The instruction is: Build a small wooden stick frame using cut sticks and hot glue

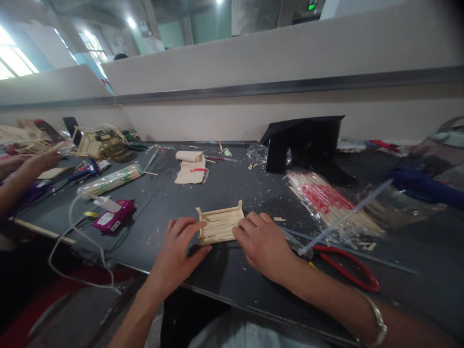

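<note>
A small bed-like frame of pale wooden sticks [221, 223], with short posts at its corners, is between my hands over the dark table. My left hand [177, 253] has its thumb and index finger at the left end of the frame, pinching its near corner. At the right end, my right hand [263, 244] grips it with fingers bent over the edge; its thumb is hidden. Close to my right forearm lie red-handled pliers [348, 268], partly covered, and a long translucent glue stick [344, 217].
A bag of red-marked sticks [329, 200] lies right, below a black folded sheet [304, 140]. Brown paper [190, 169] sits behind the frame. Left are a purple device [114, 216] with a white cable [70, 237], bagged sticks [112, 180] and another person's hands [32, 166].
</note>
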Motion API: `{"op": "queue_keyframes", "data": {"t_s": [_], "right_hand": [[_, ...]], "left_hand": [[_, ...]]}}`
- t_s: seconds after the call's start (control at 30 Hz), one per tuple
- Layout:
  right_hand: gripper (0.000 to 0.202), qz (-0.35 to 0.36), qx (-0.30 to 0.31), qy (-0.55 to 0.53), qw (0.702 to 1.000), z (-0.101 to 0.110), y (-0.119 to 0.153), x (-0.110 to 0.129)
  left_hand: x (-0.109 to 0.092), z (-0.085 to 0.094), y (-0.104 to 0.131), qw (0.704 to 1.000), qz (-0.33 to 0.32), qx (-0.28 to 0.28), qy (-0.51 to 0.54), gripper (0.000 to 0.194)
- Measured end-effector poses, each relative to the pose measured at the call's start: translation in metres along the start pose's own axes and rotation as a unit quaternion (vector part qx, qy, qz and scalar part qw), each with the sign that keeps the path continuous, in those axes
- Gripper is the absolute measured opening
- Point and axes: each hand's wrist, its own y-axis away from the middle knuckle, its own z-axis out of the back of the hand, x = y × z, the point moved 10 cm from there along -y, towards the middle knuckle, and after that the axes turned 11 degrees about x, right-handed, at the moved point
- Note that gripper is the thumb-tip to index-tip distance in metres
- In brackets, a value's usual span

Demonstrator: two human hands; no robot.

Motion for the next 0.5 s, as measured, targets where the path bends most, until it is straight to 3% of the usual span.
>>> {"op": "queue_keyframes", "data": {"t_s": [0.1,0.2,0.5], "right_hand": [[0.003,0.0,-0.008,0.003,1.0,0.0,0.001,0.0],[0.002,-0.002,-0.014,0.003,1.0,0.001,0.001,0.0],[0.013,-0.01,-0.024,-0.022,0.999,0.014,0.004,-0.007]], "left_hand": [[-0.028,-0.004,-0.009,0.995,-0.049,0.014,-0.081,0.023],[-0.039,-0.017,-0.022,0.991,-0.064,0.051,-0.107,0.018],[-0.035,-0.032,-0.035,0.991,-0.076,0.087,-0.071,0.009]]}}
